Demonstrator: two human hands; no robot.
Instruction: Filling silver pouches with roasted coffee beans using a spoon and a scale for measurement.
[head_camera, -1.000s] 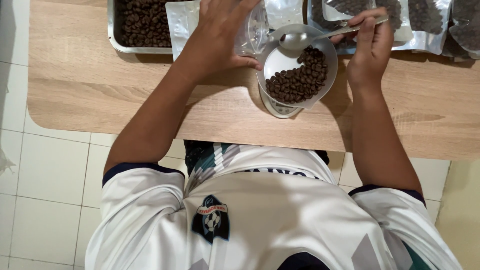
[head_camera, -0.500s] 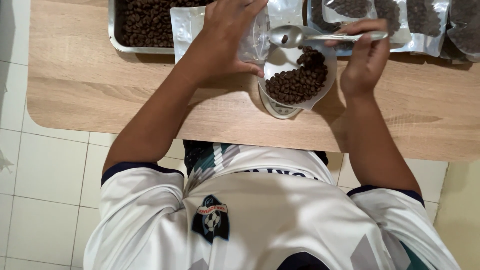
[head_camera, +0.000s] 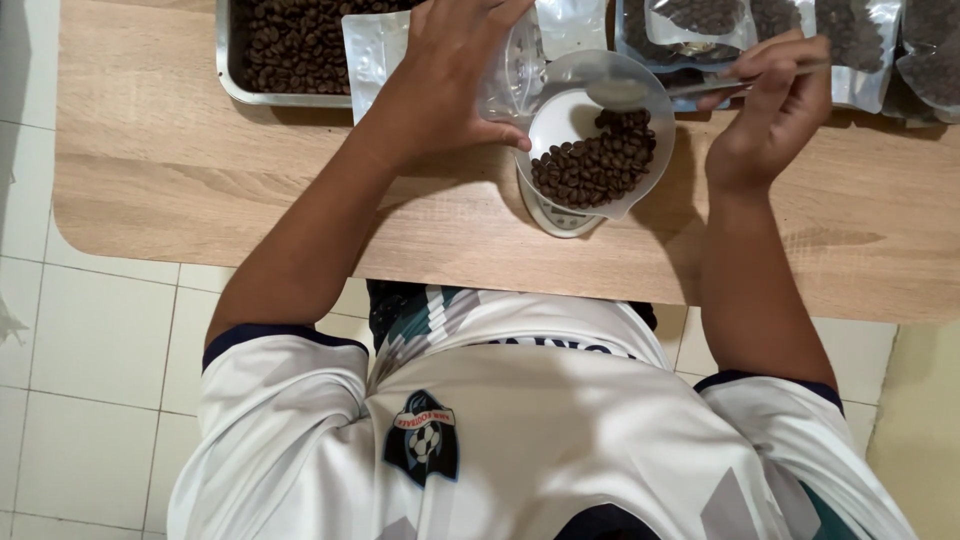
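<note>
Dark roasted coffee beans (head_camera: 592, 168) fill a translucent plastic bowl (head_camera: 640, 95) on a small scale at the wooden worktop (head_camera: 200, 170)'s near edge. The left hand (head_camera: 450, 75) grips a clear plastic pouch (head_camera: 510, 70) beside the bowl. The right hand (head_camera: 775, 105), its fingers pinched on a metal spoon (head_camera: 625, 93), holds it lengthwise across the bowl, directly above the beans.

Seen from above, a left hand (head_camera: 450, 80) grips a clear pouch (head_camera: 515, 70) while the right hand (head_camera: 770, 110) holds a metal spoon (head_camera: 640, 92) over a bowl (head_camera: 600, 150) of coffee beans (head_camera: 595, 165) on a wooden table (head_camera: 200, 180).
</note>
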